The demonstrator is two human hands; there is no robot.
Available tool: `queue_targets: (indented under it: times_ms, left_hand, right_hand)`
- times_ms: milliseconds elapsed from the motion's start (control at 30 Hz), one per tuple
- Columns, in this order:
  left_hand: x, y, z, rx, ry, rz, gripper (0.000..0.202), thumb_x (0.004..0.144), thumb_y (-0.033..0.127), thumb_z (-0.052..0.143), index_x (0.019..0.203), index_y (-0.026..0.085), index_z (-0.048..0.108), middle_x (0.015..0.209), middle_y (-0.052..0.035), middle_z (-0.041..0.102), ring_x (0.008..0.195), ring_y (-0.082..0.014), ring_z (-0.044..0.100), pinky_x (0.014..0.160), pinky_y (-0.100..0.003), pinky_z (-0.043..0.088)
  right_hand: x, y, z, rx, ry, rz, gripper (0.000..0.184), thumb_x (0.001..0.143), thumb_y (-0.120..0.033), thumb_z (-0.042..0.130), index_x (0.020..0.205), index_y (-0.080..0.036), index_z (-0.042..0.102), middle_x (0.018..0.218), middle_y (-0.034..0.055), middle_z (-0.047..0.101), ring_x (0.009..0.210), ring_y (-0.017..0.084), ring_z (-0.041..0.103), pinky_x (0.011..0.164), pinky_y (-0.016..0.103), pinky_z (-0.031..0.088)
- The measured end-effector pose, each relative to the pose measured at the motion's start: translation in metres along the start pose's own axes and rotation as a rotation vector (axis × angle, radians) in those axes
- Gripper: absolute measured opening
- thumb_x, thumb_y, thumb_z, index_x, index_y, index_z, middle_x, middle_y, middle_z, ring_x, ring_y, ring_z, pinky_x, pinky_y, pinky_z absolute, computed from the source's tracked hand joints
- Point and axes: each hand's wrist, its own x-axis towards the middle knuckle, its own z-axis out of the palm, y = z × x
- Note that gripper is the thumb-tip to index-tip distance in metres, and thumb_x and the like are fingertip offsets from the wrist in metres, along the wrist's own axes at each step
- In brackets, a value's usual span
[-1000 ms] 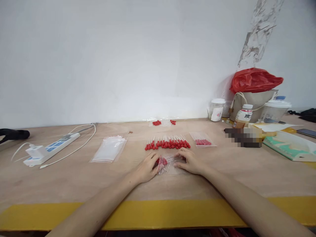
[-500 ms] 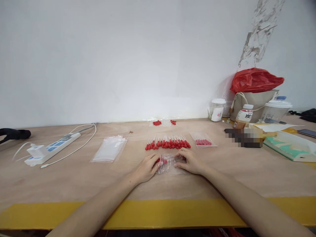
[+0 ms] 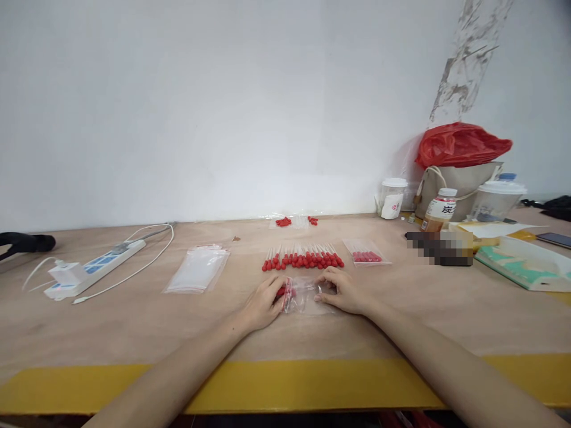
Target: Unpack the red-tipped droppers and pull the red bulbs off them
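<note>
Between both hands lies a clear zip bag (image 3: 306, 296) with a red line at its left end. My left hand (image 3: 264, 303) is closed at that end, around several red-tipped sticks, whose red tips (image 3: 285, 291) show beside its fingers. My right hand (image 3: 342, 291) pinches the bag's right end with thumb and fingers. Just beyond the hands, a row of red-tipped sticks (image 3: 303, 259) lies with tips toward me. A filled bag of such sticks (image 3: 366, 252) rests to the right. To the left is a stack of clear zip bags (image 3: 197, 269).
Small bags with red pieces (image 3: 284, 222) lie by the wall. At left are a power strip (image 3: 96, 270), a white cable (image 3: 172, 244) and a black object (image 3: 27, 242). At right stand a lidded cup (image 3: 392, 199), a bottle (image 3: 439, 211) and a green-and-white tray (image 3: 524, 264).
The red tips at my left hand have shifted slightly left, and the bag's red-lined end now lies closer to the fingers. My right hand has barely moved.
</note>
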Motion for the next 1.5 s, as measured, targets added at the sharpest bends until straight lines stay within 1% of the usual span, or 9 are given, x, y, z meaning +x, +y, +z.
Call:
queue_targets:
  times_ms: [300,667,767,933,1033,1100,1200,1367,1500]
  left_hand:
    - [0.0,-0.002,-0.004,-0.101,-0.092,-0.02,0.016,0.084,0.022,0.042,0.095,0.019,0.053,0.087,-0.0027,0.057,0.081,-0.0147,0.052,0.074,-0.027,0.042]
    - [-0.008,-0.031,-0.023,-0.306,0.005,-0.189,0.025,0.081,0.031,0.047,0.102,0.019,0.052,0.102,-0.0048,0.058,0.091,-0.0153,0.056,0.082,-0.031,0.045]
    - [-0.008,-0.042,-0.041,-0.374,0.035,-0.257,0.026,0.078,0.036,0.05,0.093,0.016,0.056,0.093,-0.0061,0.062,0.086,-0.0175,0.058,0.079,-0.033,0.046]
    - [-0.02,-0.061,-0.097,-0.383,0.085,-0.44,0.028,0.069,0.038,0.06,0.089,0.018,0.06,0.088,-0.0014,0.065,0.085,-0.0169,0.059,0.08,-0.033,0.046]
    - [-0.022,-0.07,-0.114,-0.199,0.357,-0.453,0.029,0.074,0.036,0.056,0.096,0.019,0.056,0.091,-0.0007,0.065,0.086,-0.0156,0.059,0.081,-0.034,0.046]
    - [-0.013,-0.073,-0.108,-0.063,0.46,-0.392,0.029,0.078,0.035,0.051,0.1,0.017,0.055,0.093,-0.0024,0.064,0.086,-0.0156,0.059,0.081,-0.033,0.047]
    - [0.017,-0.067,-0.082,0.024,0.446,-0.29,0.025,0.079,0.032,0.049,0.097,0.017,0.057,0.096,-0.0032,0.06,0.085,-0.0156,0.057,0.078,-0.029,0.047]
    - [0.07,-0.047,-0.036,0.287,0.193,-0.105,0.02,0.081,0.017,0.041,0.091,0.02,0.058,0.096,-0.0041,0.056,0.086,-0.0156,0.054,0.079,-0.029,0.043]
    - [0.086,-0.039,-0.016,0.384,0.049,-0.078,0.022,0.076,0.005,0.041,0.082,0.019,0.057,0.089,-0.0048,0.054,0.077,-0.0155,0.053,0.072,-0.028,0.041]
  right_hand:
    - [0.0,0.003,0.0,0.0,-0.008,0.011,0.028,0.069,-0.039,0.063,0.087,-0.018,0.06,0.081,0.0034,0.051,0.07,0.013,0.048,0.064,0.026,0.04]
    - [-0.001,0.002,-0.002,0.009,-0.008,0.008,0.027,0.068,-0.037,0.064,0.086,-0.018,0.061,0.079,0.0023,0.051,0.069,0.012,0.048,0.063,0.026,0.041]
    - [-0.001,0.003,-0.002,0.009,-0.012,0.008,0.025,0.068,-0.036,0.064,0.086,-0.018,0.061,0.079,0.0025,0.051,0.069,0.012,0.048,0.064,0.026,0.041]
    - [0.0,0.001,-0.003,0.014,-0.022,0.022,0.026,0.067,-0.036,0.065,0.086,-0.018,0.061,0.081,0.0029,0.052,0.07,0.013,0.048,0.063,0.026,0.04]
    - [0.0,0.001,-0.004,0.019,-0.027,0.025,0.025,0.067,-0.036,0.064,0.085,-0.019,0.061,0.081,0.0025,0.051,0.07,0.012,0.048,0.064,0.026,0.041]
    - [0.0,0.001,-0.004,0.021,-0.03,0.02,0.024,0.068,-0.035,0.064,0.086,-0.019,0.061,0.081,0.0024,0.051,0.072,0.013,0.049,0.065,0.026,0.041]
    - [0.001,0.001,-0.005,0.027,-0.029,0.017,0.024,0.067,-0.033,0.065,0.086,-0.019,0.061,0.083,0.0027,0.051,0.073,0.013,0.049,0.066,0.026,0.041]
    - [0.0,-0.001,-0.005,0.022,-0.019,0.009,0.023,0.067,-0.032,0.066,0.085,-0.018,0.061,0.082,0.003,0.051,0.072,0.013,0.049,0.065,0.026,0.041]
    - [-0.001,0.001,-0.004,0.017,-0.011,0.0,0.025,0.067,-0.034,0.065,0.086,-0.018,0.061,0.081,0.0027,0.051,0.071,0.012,0.048,0.065,0.025,0.041]
